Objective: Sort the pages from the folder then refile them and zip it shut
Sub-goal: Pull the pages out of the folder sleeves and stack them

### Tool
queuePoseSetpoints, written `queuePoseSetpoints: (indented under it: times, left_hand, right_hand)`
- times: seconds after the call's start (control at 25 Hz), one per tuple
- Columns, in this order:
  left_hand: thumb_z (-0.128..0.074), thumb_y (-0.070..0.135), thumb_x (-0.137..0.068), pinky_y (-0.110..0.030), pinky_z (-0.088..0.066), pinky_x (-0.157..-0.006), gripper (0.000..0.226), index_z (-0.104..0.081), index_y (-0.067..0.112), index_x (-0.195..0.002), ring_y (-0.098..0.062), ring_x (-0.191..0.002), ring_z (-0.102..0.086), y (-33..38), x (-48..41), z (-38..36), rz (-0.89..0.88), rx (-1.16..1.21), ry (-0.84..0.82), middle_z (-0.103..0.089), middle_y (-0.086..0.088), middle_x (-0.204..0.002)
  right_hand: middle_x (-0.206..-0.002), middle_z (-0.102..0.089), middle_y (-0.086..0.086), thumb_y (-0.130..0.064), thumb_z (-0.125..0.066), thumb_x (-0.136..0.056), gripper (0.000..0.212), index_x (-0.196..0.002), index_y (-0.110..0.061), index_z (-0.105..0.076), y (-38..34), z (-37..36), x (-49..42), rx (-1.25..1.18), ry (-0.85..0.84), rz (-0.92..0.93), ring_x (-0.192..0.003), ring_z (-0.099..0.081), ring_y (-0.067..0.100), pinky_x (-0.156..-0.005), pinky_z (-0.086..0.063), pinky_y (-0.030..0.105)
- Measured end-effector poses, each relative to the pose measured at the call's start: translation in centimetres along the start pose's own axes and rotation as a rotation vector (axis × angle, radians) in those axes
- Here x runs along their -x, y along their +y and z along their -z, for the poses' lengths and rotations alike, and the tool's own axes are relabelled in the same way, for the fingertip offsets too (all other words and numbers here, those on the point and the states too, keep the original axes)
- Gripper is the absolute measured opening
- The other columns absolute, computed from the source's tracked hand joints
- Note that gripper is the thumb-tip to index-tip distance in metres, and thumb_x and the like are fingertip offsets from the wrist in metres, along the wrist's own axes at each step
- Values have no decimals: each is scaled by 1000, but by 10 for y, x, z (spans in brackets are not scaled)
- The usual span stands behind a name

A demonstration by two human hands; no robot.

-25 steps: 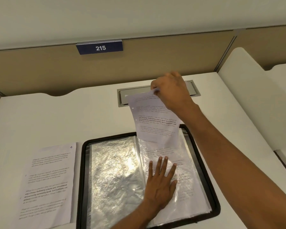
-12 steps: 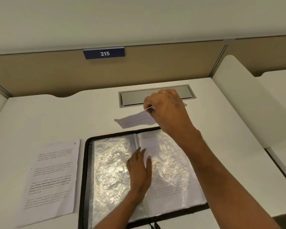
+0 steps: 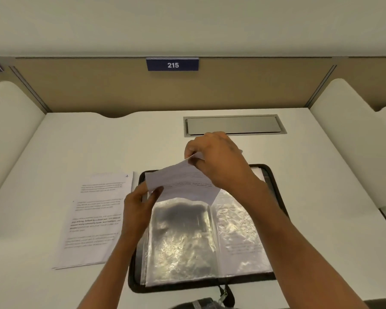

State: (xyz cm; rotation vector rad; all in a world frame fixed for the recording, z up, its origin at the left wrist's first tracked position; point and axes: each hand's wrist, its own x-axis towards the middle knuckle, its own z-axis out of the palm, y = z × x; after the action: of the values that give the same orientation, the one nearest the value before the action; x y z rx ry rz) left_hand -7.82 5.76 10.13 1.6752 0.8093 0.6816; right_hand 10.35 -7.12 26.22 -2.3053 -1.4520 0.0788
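Item: loose page point(image 3: 181, 184), held in air over far-left part of open folder point(image 3: 176, 286) on bench point(image 3: 321, 175).
R hand point(image 3: 218, 161): fingers pinch the page's far corner.
L hand point(image 3: 138, 204): thumb + fingers pinch its near-left edge.
Advice: keep sheet taut, no crease; prob. lay it square on stack point(image 3: 96, 219) left of folder.
Chg vs 0.5 s ago: L hand then lay flat on sleeves point(image 3: 183, 241); R hand alone held the page.
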Motion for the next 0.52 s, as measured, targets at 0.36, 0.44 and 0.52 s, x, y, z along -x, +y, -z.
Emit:
queuePoseSetpoints:
  times: [0.36, 0.44, 0.52]
  left_hand:
    - [-70, 9, -95, -23, -62, -73, 16, -76, 11, -110, -15, -89, -77, -28, 9, 102, 219, 326, 171, -81, 1, -103]
    - [-71, 11, -95, -23, -62, -72, 18, -76, 8, -112, -17, -89, -77, -37, 9, 122, 266, 330, 184, -80, -2, -104]
    - [-73, 16, -94, -29, -63, -74, 20, -76, 9, -113, -21, -93, -77, -47, 7, 142, 315, 313, 182, -80, -5, -107]
  right_hand:
    - [-151, -49, -3, -50, -82, -81, 92, -155, -26, -33, 8, -97, -7, -644, -86, -427, -128, -53, 11, -100, -46, 30]
    - [-139, -61, 1, -44, -82, -85, 74, -146, -24, -46, -3, -138, 3, -849, -252, -500, -114, -65, 12, -92, -57, 34]
    - [-117, -73, 7, -34, -79, -89, 46, -129, -18, -61, -16, -176, 12, -958, -305, -550, -101, -72, 18, -85, -62, 42]
